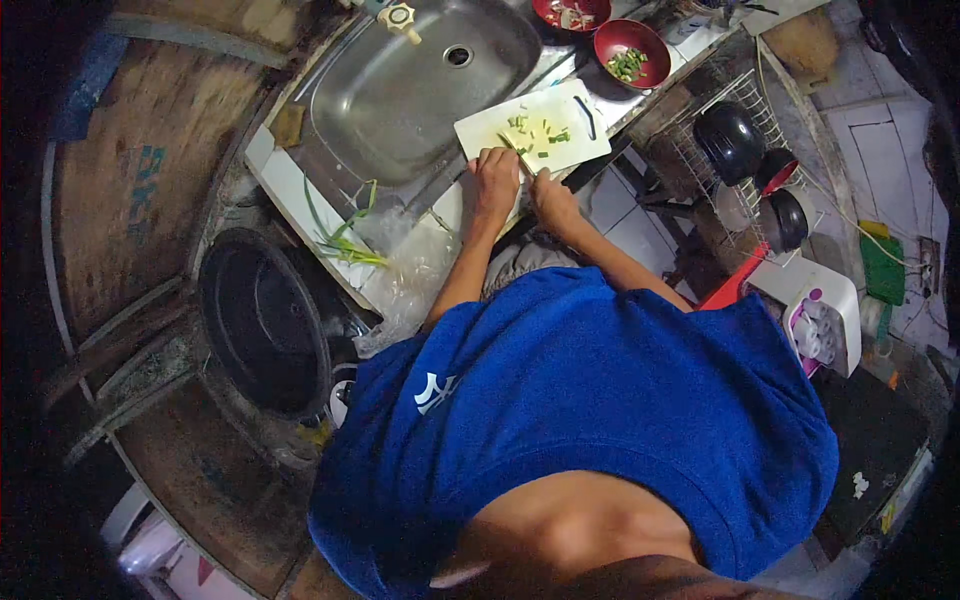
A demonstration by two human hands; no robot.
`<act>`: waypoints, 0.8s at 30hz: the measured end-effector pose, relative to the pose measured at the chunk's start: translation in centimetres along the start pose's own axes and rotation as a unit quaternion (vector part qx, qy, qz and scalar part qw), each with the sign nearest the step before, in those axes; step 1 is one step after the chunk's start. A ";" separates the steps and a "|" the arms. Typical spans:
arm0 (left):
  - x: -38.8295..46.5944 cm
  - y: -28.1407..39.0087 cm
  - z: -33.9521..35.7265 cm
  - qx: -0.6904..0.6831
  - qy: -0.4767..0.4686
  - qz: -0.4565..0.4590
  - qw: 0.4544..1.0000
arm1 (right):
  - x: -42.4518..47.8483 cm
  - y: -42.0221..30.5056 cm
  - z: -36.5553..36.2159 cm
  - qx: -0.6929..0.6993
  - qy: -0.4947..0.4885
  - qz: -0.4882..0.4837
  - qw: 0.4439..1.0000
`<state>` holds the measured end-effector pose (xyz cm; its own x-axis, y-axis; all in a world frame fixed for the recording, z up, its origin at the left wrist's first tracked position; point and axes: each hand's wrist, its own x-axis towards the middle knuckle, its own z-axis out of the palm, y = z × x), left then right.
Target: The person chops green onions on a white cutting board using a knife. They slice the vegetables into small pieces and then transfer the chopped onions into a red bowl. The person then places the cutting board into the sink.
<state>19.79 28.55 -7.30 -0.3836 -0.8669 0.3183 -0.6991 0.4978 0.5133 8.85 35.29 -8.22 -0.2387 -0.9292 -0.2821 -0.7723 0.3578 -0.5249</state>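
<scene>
My right hand [553, 201] is closed around the handle of a kitchen knife [514, 144], whose blade lies slantwise over a white plastic cutting board [480, 129]. Beside the blade, the bent fingers of my left hand [496, 178] rest at the board's near edge; whatever is under them is hidden. Cut green pieces, apparently spring onion [559, 137], are scattered across the board. A red bowl [654, 46] beyond it holds more chopped greens. Whole spring onions [352, 253] stick out of a clear plastic bag [411, 281] on the tiled counter to the left.
A steel sink [367, 112] with a tap [397, 16] adjoins the board. Another red bowl [551, 21] holds pale sliced pieces. On the left is a large black tub [259, 322]. Black bowls [727, 139] sit in a wire rack [686, 154] at right, near a white appliance [814, 274].
</scene>
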 end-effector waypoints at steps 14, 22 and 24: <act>-0.1 0.4 -0.1 0.013 0.002 -0.018 1.000 | -0.2 0.6 -0.6 -0.027 -0.032 -0.007 0.999; -0.4 0.1 -0.1 0.021 0.016 -0.041 0.999 | 0.0 0.7 -1.4 -0.017 -0.030 -0.002 0.999; -0.5 -0.1 0.0 0.014 0.019 -0.035 0.999 | 0.5 0.7 -1.5 -0.010 -0.022 -0.005 1.000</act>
<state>20.06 28.96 -7.56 -0.3101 -0.8975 0.3136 -0.7403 0.4349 0.5127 7.30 34.89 -7.48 -0.2054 -0.9277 -0.3118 -0.7867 0.3460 -0.5113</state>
